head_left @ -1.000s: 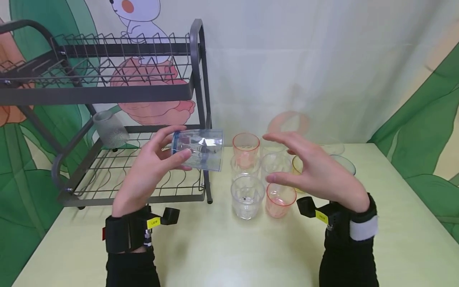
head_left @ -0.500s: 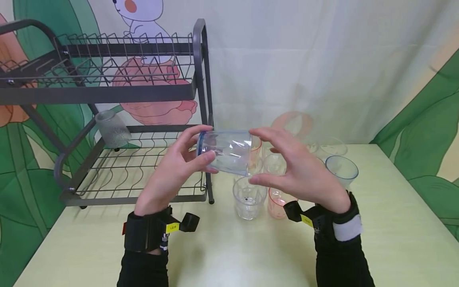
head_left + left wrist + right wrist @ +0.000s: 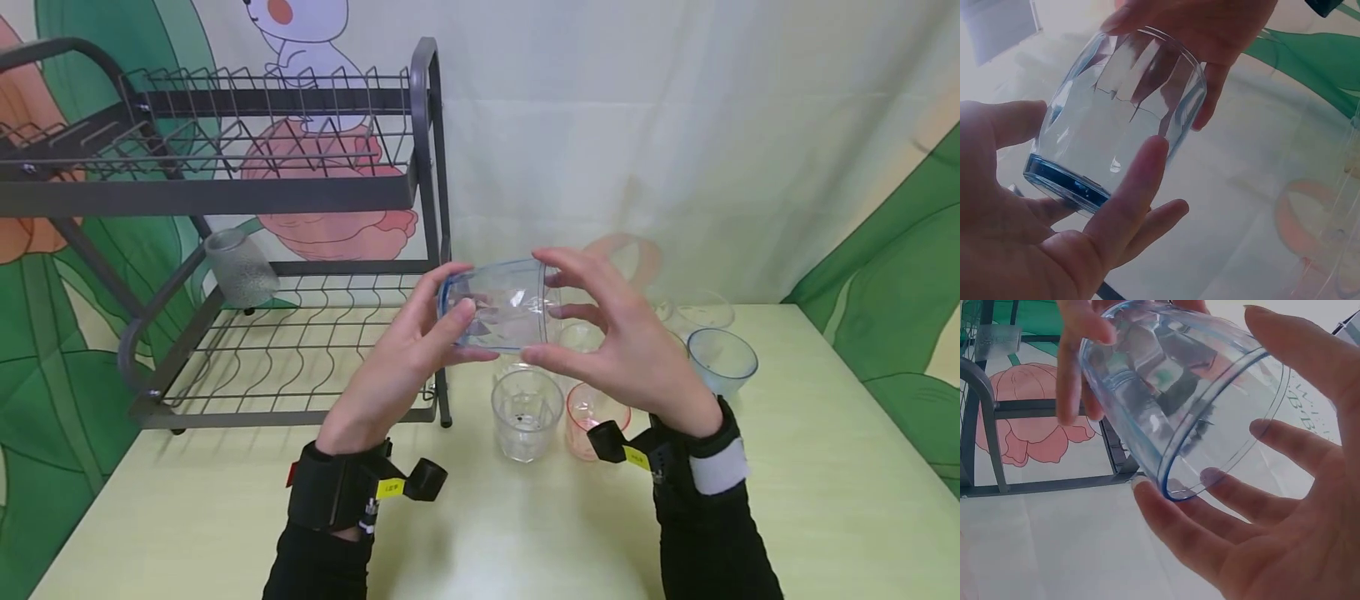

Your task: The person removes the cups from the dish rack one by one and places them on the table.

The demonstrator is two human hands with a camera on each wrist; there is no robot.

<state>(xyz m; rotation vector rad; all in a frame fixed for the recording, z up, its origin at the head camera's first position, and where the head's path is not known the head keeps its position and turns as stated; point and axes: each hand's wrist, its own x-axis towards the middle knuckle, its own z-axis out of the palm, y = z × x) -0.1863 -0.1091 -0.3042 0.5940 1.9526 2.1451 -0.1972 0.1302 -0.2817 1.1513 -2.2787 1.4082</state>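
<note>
A clear, blue-tinted drinking glass (image 3: 498,310) is held sideways in the air, its mouth toward the right. Around its thick dark-blue base the fingers and thumb of my left hand (image 3: 397,358) grip it, as the left wrist view also shows. My right hand (image 3: 633,342) holds the rim end between thumb and fingers; in the right wrist view fingertips touch the rim (image 3: 1175,456). Below and behind the hands stand a clear glass (image 3: 527,417) and a red-rimmed glass (image 3: 596,421). A blue-rimmed glass (image 3: 722,362) stands to the right of my right hand.
A dark two-tier dish rack (image 3: 225,196) stands at the left. A frosted cup (image 3: 242,271) leans at the back left of its lower shelf. More glasses at the back are partly hidden by the right hand. A printed curtain (image 3: 540,150) hangs behind the table (image 3: 517,533).
My left hand has carried the glass to the right. My right hand has moved left and taken hold of its rim end. The glass now tilts slightly, rim end higher.
</note>
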